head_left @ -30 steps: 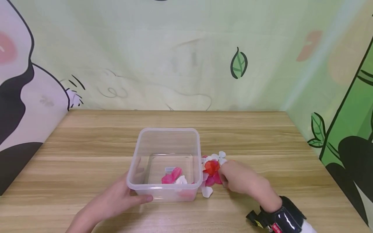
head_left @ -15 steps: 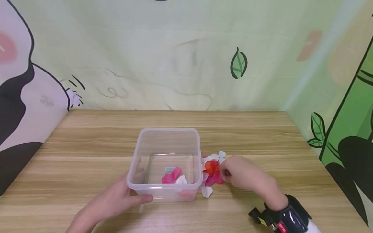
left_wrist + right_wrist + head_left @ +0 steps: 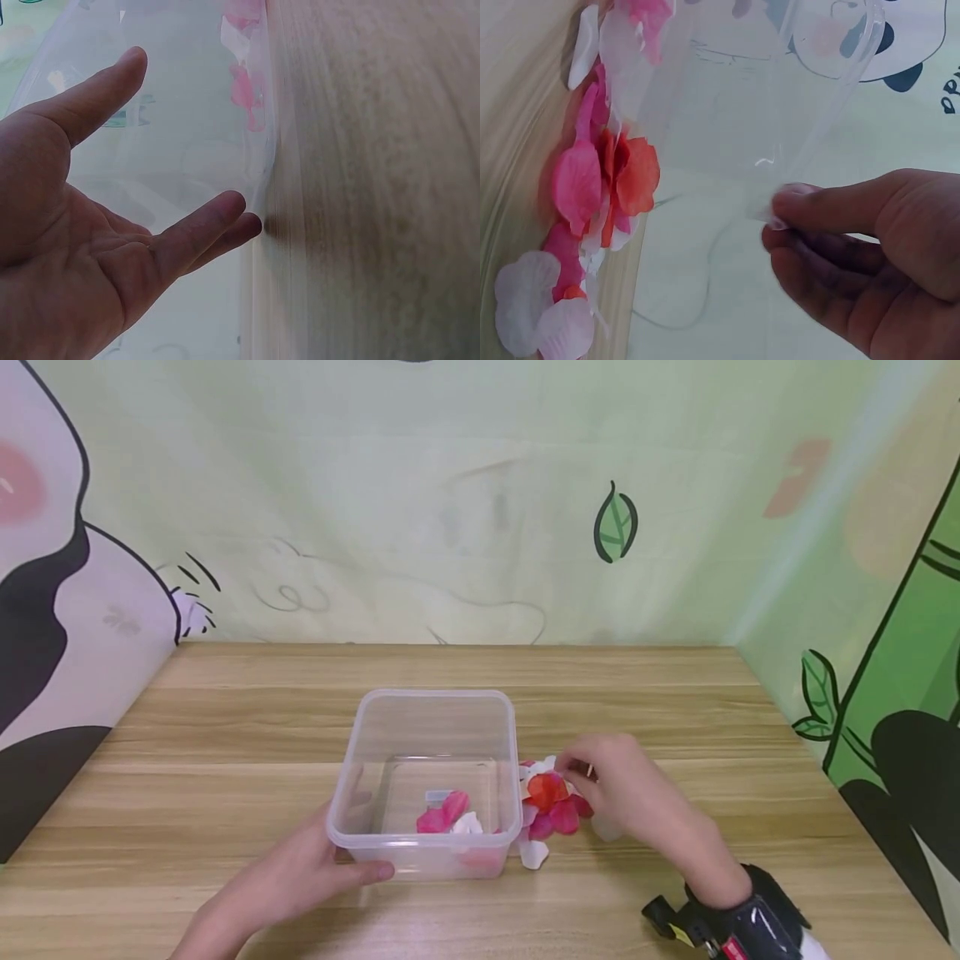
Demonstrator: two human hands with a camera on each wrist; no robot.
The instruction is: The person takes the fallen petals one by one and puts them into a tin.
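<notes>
A clear plastic box [image 3: 420, 860] stands on the table with several pink and white petals [image 3: 442, 814] lying inside. My left hand [image 3: 300, 860] rests against its left side, thumb along the front wall. In the left wrist view the left hand's fingers [image 3: 199, 229] are spread and fairly straight beside the box wall. My right hand [image 3: 618, 781] is above the petal pile, pinching a pale, whitish petal [image 3: 763, 214] between thumb and forefinger. The pile of red, pink and white artificial flower petals [image 3: 551, 793] lies just right of the box.
One white petal [image 3: 534, 855] lies at the pile's front edge, and a pale petal [image 3: 606, 828] shows partly behind the right hand. The wooden table [image 3: 262, 727] backs onto a printed cloth [image 3: 480, 510] with cartoon drawings. A black camera mount [image 3: 746, 914] sits on the right wrist.
My right hand has lifted slightly up and back from the pile's right edge, uncovering more pink petals and a pale one on the table. The left hand and box have stayed put.
</notes>
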